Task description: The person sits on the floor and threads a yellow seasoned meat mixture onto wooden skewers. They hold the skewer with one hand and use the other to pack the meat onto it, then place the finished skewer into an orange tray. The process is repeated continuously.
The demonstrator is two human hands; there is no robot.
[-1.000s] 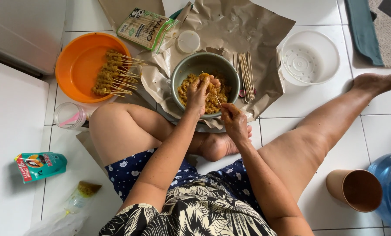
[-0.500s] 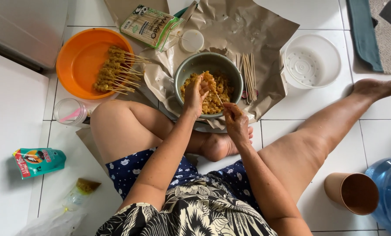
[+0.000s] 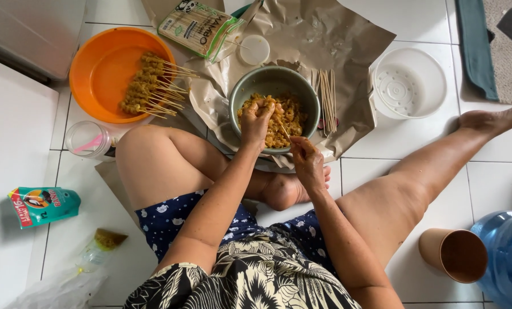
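I sit on a tiled floor with a grey-green bowl [image 3: 241, 94] of yellowish marinated meat pieces [image 3: 293, 114] in front of me on brown paper [image 3: 347, 51]. My left hand [image 3: 257, 121] is inside the bowl, fingers closed on a piece of meat. My right hand [image 3: 306, 163] is at the bowl's near rim, holding a thin bamboo skewer [image 3: 283, 129] whose tip points at the left hand. Bare skewers [image 3: 326, 98] lie in a bundle just right of the bowl.
An orange basin [image 3: 98, 74] with several finished skewers [image 3: 147, 86] sits at the left. A skewer packet [image 3: 198, 26], small white lid [image 3: 254, 50], white strainer bowl [image 3: 409, 83], clear cup [image 3: 89, 140], green sachet [image 3: 43, 205], brown cup [image 3: 455, 254] and blue water jug [image 3: 507, 254] surround me.
My left hand has dug a little deeper into the bowl and closed on meat. My right hand stays at the near rim with the skewer. The view has shifted slightly.
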